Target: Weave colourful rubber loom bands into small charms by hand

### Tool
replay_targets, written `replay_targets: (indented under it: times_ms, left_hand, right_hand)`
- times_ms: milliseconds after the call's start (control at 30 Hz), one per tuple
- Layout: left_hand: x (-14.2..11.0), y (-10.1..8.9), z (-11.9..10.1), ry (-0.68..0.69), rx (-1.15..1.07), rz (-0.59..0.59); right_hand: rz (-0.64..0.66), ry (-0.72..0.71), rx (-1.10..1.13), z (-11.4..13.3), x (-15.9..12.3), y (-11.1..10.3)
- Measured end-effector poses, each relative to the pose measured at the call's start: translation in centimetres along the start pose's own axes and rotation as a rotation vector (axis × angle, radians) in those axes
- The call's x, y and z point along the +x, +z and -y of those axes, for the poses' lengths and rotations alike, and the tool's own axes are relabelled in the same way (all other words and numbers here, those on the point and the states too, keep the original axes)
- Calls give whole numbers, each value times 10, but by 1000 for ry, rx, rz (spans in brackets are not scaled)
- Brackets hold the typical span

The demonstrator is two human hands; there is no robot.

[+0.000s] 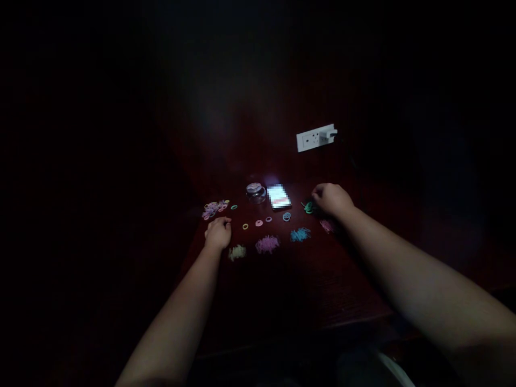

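Observation:
My left hand (218,233) rests on the table with its fingers curled in, just below a mixed pile of small coloured hair ties (215,208); nothing shows in its fingers. At the right, my right hand (332,199) has its fingers pinched together beside a few green hair ties (308,208); whatever lies between the fingertips is hidden. Single ties lie in a loose row between the hands: green (234,207), yellow (245,227), pink (259,223), purple (269,219) and blue (286,216).
Nearer me are heaps of thin bands: yellowish (237,252), purple (267,244), blue (300,235) and pink (327,226). Behind stand a clear lidded jar (256,193) and a lit phone (278,196). A socket (310,140) with a plug is on the wall. The surroundings are dark.

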State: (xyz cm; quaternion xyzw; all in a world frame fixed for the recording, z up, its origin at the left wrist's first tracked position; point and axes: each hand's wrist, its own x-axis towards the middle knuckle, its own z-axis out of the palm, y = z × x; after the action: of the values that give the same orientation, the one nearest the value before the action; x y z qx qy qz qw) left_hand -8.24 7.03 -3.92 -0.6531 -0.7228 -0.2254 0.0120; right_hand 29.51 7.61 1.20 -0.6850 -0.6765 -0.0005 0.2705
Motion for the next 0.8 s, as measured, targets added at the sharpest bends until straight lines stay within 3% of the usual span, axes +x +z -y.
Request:
replay_targets:
  times_ms: [133,267,400,567,800]
  left_hand:
    - [1,1,-1,-25,26,-15]
    - [7,5,-4,13,46,-14]
    - [20,9,-4,121,46,36]
    - [40,15,-3,257,55,125]
    - [39,10,-9,233,35,34]
  right_hand:
    - [-58,-97,22,19,-12,-9]
    - [-69,-303,67,44,-32,-15]
    - [-8,-445,147,61,-46,-15]
    - [79,-511,221,68,-52,-13]
    - [233,-817,288,76,-64,-7]
